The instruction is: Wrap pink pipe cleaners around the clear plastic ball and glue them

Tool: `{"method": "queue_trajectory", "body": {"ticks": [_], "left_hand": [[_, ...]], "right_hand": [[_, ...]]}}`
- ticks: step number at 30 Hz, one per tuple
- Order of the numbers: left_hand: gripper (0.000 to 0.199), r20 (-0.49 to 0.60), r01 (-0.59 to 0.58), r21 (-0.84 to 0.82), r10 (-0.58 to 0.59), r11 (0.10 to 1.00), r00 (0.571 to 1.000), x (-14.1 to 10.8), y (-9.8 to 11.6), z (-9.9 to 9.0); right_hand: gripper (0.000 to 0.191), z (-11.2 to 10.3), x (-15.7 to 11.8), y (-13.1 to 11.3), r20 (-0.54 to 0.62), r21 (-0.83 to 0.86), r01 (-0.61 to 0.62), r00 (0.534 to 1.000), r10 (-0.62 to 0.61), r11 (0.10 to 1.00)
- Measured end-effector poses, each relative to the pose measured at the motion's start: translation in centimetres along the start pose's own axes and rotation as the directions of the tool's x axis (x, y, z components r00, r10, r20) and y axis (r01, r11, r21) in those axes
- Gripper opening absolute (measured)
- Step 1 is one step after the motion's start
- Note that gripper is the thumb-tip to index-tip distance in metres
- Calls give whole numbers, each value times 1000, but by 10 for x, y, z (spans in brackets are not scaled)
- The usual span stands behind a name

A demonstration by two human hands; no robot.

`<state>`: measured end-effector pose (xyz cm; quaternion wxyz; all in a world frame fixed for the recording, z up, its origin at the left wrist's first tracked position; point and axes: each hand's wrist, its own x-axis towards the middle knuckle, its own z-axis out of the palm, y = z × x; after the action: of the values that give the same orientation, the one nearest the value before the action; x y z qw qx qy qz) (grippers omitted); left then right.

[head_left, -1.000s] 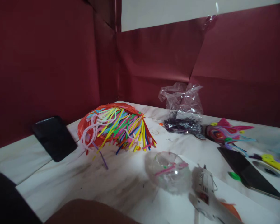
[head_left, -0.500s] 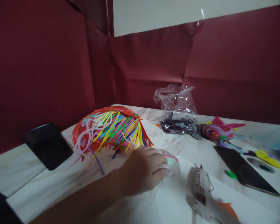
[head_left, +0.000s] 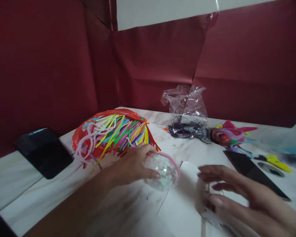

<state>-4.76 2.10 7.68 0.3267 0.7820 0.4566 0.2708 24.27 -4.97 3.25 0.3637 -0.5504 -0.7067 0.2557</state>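
My left hand (head_left: 138, 166) holds a clear plastic dome (head_left: 164, 172) at its left side, thumb in front and fingers behind. The dome has a pink rim and shiny pale green bits showing through it. Over a white glue gun (head_left: 209, 215) reaches my right hand (head_left: 239, 194), its thumb and fingers spread apart. Part of the glue gun is hidden by the hand, and I cannot tell if they touch. Behind my left hand lies a red plastic bag (head_left: 81, 140) spilling many-coloured pipe cleaners (head_left: 123, 130).
A black phone (head_left: 44, 151) lies at the left. At the back stands a clear bag (head_left: 187, 121) with dark contents. On the right are a pink pipe-cleaner figure (head_left: 228, 135), a dark flat slab (head_left: 251, 171), a roll of tape (head_left: 271, 169) and a yellow piece (head_left: 277, 162).
My right hand has come into view over the glue gun. The dome in my left hand now shows more fully, shifted left. The view has tilted slightly.
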Motion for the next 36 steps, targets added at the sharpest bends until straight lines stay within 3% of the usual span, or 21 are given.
{"method": "queue_trajectory", "body": {"ticks": [2, 5, 11, 15, 18, 21, 26, 36], "left_hand": [[47, 15, 0, -49, 0, 999, 1000, 1, 0, 3], [43, 29, -3, -148, 7, 989, 1000, 3, -3, 10], [28, 50, 13, -305, 3, 952, 999, 6, -14, 28], [24, -4, 11, -300, -13, 954, 1000, 8, -17, 34], [28, -3, 6, -288, -8, 957, 1000, 9, -19, 33], [27, 41, 15, -288, -3, 957, 999, 10, -21, 31], [33, 79, 43, -286, -22, 957, 997, 9, -18, 33], [35, 99, 85, -367, -53, 926, 994, 0, -4, 48]], "right_hand": [[69, 6, 6, 0, 165, 61, -70, 985, 59, 996], [79, 23, 8, 1, 282, 62, -74, 958, 54, 995], [72, 44, 9, 1, 214, -85, 173, 965, -151, 981], [60, 47, 10, -1, 183, -81, 223, 961, -205, 972], [46, 44, 9, -8, 170, -61, 143, 977, -131, 988], [48, 40, 9, -13, 179, 8, 30, 983, -31, 1000], [47, 41, 13, -14, 182, 312, -111, 982, 55, 944], [45, 44, 16, -20, 187, 509, -177, 978, 92, 842]]}}
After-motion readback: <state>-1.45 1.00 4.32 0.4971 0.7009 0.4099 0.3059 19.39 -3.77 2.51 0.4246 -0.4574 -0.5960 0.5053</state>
